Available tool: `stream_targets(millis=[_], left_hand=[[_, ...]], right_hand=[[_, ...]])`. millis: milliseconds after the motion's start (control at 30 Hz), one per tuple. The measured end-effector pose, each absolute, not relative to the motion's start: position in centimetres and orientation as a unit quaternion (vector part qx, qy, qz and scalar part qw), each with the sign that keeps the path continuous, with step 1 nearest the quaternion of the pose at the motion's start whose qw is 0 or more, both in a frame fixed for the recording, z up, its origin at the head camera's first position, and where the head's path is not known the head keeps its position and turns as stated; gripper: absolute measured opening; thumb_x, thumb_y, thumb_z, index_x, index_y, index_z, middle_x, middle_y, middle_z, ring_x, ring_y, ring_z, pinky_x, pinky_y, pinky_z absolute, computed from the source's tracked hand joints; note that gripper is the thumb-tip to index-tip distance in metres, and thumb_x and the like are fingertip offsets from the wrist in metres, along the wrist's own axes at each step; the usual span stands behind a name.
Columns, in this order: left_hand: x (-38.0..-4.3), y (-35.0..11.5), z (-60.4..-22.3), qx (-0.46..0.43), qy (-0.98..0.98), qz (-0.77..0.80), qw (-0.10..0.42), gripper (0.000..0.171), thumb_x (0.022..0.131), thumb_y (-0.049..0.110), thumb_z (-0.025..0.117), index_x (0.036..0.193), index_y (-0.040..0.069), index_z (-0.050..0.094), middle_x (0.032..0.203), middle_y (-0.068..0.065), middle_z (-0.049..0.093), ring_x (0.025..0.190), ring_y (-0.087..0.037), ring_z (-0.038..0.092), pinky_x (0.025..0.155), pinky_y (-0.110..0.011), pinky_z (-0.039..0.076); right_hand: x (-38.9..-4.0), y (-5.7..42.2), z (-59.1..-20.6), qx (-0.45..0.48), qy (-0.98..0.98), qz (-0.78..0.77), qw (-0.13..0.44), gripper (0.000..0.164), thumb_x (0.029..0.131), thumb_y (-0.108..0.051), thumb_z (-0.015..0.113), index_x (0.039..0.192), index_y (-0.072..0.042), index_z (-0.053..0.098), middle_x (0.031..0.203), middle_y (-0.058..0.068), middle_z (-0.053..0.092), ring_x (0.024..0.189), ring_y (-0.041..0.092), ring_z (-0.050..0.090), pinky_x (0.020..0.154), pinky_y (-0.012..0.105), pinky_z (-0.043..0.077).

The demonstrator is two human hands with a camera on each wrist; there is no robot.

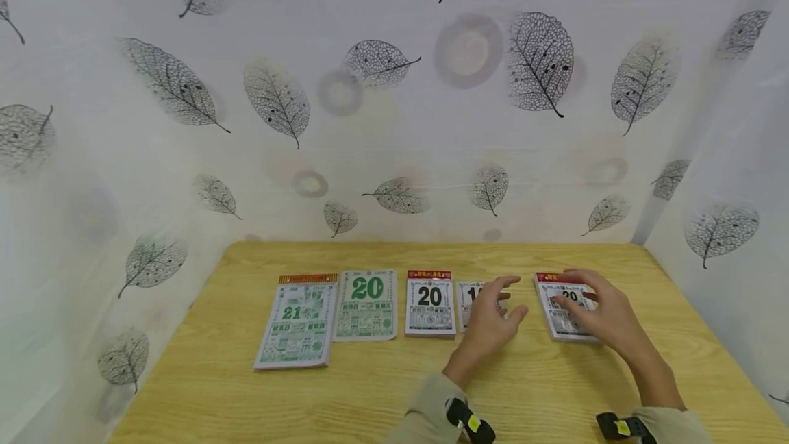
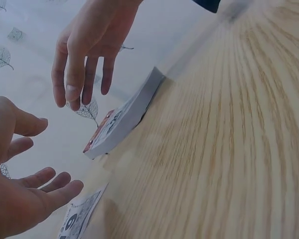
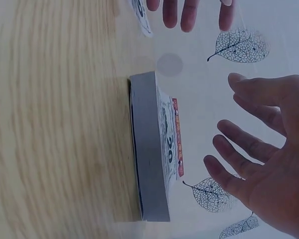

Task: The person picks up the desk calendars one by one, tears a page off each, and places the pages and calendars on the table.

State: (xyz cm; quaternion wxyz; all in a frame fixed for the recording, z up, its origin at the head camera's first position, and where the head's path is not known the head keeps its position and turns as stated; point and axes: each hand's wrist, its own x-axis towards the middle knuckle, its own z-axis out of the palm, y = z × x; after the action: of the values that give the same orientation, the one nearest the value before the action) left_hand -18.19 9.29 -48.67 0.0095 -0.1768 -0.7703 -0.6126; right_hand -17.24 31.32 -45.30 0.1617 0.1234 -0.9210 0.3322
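Observation:
My right hand [image 1: 607, 314] hovers over a tear-off calendar pad [image 1: 561, 327] with a red header and a black 20, its fingers spread and apart from the pad. In the right wrist view, the thick pad [image 3: 152, 154] lies below that hand [image 3: 269, 159] with a gap between. A loose calendar sheet [image 1: 464, 293] lies on the table, partly hidden behind my left hand [image 1: 490, 321]. The left wrist view shows this left hand [image 2: 20, 184] with loosely bent fingers, holding nothing, just above the sheet [image 2: 79, 216].
Left of the hands is another red-topped pad [image 1: 429, 314] showing 20. Beyond it lie a loose sheet with a green 20 [image 1: 366, 321] and a thick pad with a green 21 [image 1: 296, 334]. The wooden table [image 1: 345, 396] meets a leaf-patterned curtain [image 1: 394, 136] at the back and sides.

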Motion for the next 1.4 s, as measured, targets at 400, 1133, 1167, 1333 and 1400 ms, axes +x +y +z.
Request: stream_targets(millis=[400, 1133, 1167, 1333, 1400], left_hand=[[-18.0, 11.8, -48.7, -0.127, -0.776, -0.616, -0.039, 0.054, 0.09, 0.009, 0.077, 0.14, 0.024, 0.062, 0.137, 0.001, 0.058, 0.123, -0.019, 0.059, 0.087, -0.022, 0.055], [-17.8, 14.6, -49.4, -0.092, -0.804, -0.584, -0.068, 0.059, 0.085, 0.008, 0.083, 0.139, 0.016, 0.063, 0.123, -0.002, 0.064, 0.116, -0.013, 0.063, 0.082, -0.018, 0.055], [-17.8, 14.7, -49.4, -0.09, -0.801, -0.588, -0.07, 0.058, 0.085, 0.007, 0.083, 0.139, 0.015, 0.064, 0.122, -0.002, 0.064, 0.115, -0.013, 0.063, 0.08, -0.017, 0.055], [-17.7, 15.2, -49.6, -0.079, -0.787, -0.607, -0.072, 0.06, 0.082, -0.001, 0.082, 0.138, 0.012, 0.064, 0.129, -0.003, 0.06, 0.107, -0.009, 0.063, 0.074, -0.013, 0.054], [-17.6, 15.5, -49.7, -0.077, -0.791, -0.603, -0.066, 0.06, 0.082, -0.002, 0.082, 0.138, 0.011, 0.064, 0.135, -0.005, 0.056, 0.102, -0.007, 0.063, 0.073, -0.012, 0.054]], right_hand=[[-17.3, 32.9, -46.3, 0.106, -0.929, 0.33, 0.127, 0.044, 0.089, -0.012, 0.08, 0.127, 0.003, 0.064, 0.134, 0.033, 0.054, 0.12, 0.055, 0.052, 0.082, 0.071, 0.052], [-17.4, 34.8, -47.2, 0.015, -0.947, 0.32, -0.017, 0.052, 0.098, -0.02, 0.07, 0.138, 0.008, 0.05, 0.131, 0.044, 0.052, 0.116, 0.06, 0.056, 0.089, 0.065, 0.053], [-17.4, 34.8, -47.2, 0.011, -0.947, 0.321, -0.019, 0.053, 0.098, -0.019, 0.07, 0.138, 0.008, 0.05, 0.129, 0.044, 0.053, 0.115, 0.06, 0.056, 0.089, 0.064, 0.053], [-17.6, 34.9, -47.2, 0.007, -0.946, 0.323, -0.019, 0.053, 0.096, -0.017, 0.072, 0.136, 0.01, 0.05, 0.123, 0.041, 0.057, 0.109, 0.055, 0.061, 0.082, 0.055, 0.057], [-17.7, 34.9, -47.3, 0.009, -0.944, 0.33, -0.022, 0.053, 0.095, -0.015, 0.073, 0.135, 0.011, 0.051, 0.118, 0.039, 0.059, 0.103, 0.051, 0.064, 0.075, 0.046, 0.059]])
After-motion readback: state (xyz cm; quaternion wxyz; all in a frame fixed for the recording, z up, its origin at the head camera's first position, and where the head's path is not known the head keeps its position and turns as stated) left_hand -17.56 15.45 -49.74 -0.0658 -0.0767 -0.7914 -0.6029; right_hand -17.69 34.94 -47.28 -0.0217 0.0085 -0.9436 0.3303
